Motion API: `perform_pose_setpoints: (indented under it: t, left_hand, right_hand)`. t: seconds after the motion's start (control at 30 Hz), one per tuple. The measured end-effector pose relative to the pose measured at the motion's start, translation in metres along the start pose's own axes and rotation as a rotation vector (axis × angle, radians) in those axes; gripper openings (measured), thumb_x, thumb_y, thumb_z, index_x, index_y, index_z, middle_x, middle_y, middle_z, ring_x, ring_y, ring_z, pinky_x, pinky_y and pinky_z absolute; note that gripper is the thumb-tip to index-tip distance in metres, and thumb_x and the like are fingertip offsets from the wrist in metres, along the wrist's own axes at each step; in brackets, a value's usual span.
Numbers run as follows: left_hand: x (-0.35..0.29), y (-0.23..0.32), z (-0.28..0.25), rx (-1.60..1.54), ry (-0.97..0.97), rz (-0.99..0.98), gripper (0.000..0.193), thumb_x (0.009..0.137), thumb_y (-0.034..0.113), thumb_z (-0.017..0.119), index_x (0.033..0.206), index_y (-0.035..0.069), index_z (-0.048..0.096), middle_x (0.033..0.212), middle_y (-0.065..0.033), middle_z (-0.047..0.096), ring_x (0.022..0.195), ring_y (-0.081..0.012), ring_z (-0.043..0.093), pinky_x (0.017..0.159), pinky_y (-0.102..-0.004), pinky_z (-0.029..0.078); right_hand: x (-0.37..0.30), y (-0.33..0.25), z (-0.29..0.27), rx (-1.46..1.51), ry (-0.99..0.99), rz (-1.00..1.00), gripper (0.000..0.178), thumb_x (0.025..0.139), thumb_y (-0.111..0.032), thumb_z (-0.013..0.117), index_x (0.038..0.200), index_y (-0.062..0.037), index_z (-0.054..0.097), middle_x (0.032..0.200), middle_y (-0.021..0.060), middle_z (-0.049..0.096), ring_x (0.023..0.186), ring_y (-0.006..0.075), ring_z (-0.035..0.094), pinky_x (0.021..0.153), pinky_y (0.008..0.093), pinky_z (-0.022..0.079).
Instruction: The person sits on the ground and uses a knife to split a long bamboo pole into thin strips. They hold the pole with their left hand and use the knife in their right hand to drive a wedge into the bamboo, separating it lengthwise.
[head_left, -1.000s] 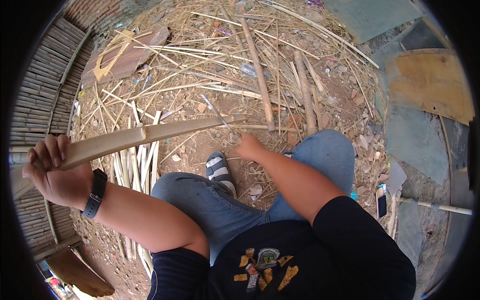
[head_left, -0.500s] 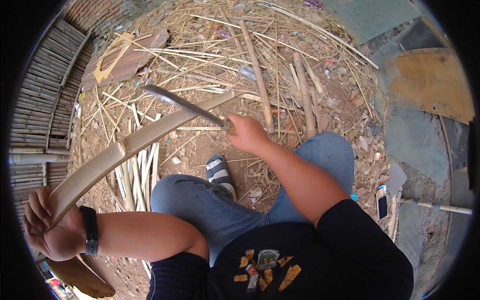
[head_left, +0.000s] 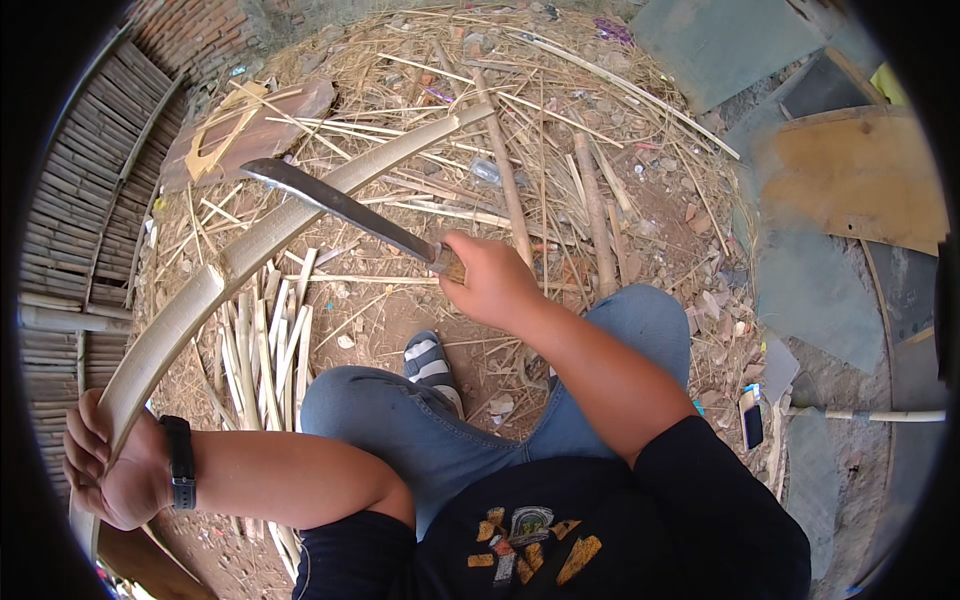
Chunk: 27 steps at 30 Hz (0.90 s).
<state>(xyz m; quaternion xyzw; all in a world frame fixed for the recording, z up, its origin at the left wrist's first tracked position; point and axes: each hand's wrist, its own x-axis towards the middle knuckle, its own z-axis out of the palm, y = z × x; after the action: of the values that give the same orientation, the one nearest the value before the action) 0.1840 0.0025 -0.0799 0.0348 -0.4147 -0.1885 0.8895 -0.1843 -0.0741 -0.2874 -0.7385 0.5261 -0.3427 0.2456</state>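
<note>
My left hand (head_left: 115, 465) grips the near end of a long split bamboo piece (head_left: 265, 238), its fingers wrapped round the edge. The pale inner face shows, with a node partway along, and the strip slants up and away to the right. In my right hand (head_left: 485, 280) is a machete (head_left: 350, 212), held by its wooden handle. The dark blade points to the upper left and crosses over the middle of the bamboo; whether it touches cannot be told. Both hands are closed.
Below the bamboo lies a pile of thin split bamboo strips (head_left: 265, 350). Straw, rubble and round poles (head_left: 510, 190) cover the ground ahead. A bamboo slat wall (head_left: 90, 190) stands at the left; grey sheets (head_left: 820, 290) and a phone (head_left: 751, 420) lie at the right.
The far end of the split bamboo has risen in view. The machete's blade has swung lower and further left across it, its flat now showing more. Both hands keep their hold.
</note>
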Motion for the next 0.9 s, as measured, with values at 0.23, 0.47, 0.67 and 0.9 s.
perform_pose_setpoints:
  t: [0.23,0.47,0.67,0.9]
  left_hand:
    - [0.0,0.015,-0.006,-0.139,0.005,-0.025,0.013,0.07,0.015,0.047,0.06,0.014,0.039,0.059,0.003,0.033,0.052,-0.0136,0.033,0.055,-0.0288,0.029]
    - [-0.002,0.015,-0.008,-0.21,0.034,-0.059,0.009,0.067,0.012,0.049,0.061,0.013,0.043,0.058,0.0027,0.034,0.051,-0.0128,0.032,0.054,-0.028,0.028]
    - [-0.008,0.014,-0.004,-0.218,0.01,-0.025,0.009,0.068,0.01,0.05,0.063,0.012,0.044,0.059,0.0026,0.034,0.051,-0.0126,0.032,0.054,-0.0278,0.027]
    - [-0.008,0.015,0.002,-0.262,-0.096,-0.104,0.01,0.07,0.009,0.051,0.064,0.012,0.044,0.059,0.0019,0.033,0.053,-0.0127,0.032,0.055,-0.0274,0.028]
  right_hand:
    - [0.034,0.024,-0.081,-0.295,-0.034,0.193,0.035,0.078,-0.018,0.068,0.108,-0.0021,0.058,0.091,0.0193,0.067,0.084,0.0359,0.066,0.074,0.0433,0.051]
    - [0.027,0.062,-0.094,-0.21,0.161,0.49,0.045,0.08,-0.019,0.065,0.122,-0.0031,0.058,0.097,0.0207,0.068,0.093,0.0334,0.066,0.081,0.0421,0.052]
    - [0.012,0.01,-0.069,-0.208,0.043,0.242,0.04,0.079,-0.022,0.069,0.117,-0.0113,0.059,0.089,0.019,0.067,0.087,0.0357,0.065,0.075,0.0453,0.052]
    - [0.04,0.073,-0.079,-0.257,0.044,0.385,0.044,0.08,-0.019,0.067,0.122,-0.0076,0.058,0.099,0.0189,0.067,0.088,0.0345,0.066,0.078,0.0438,0.052]
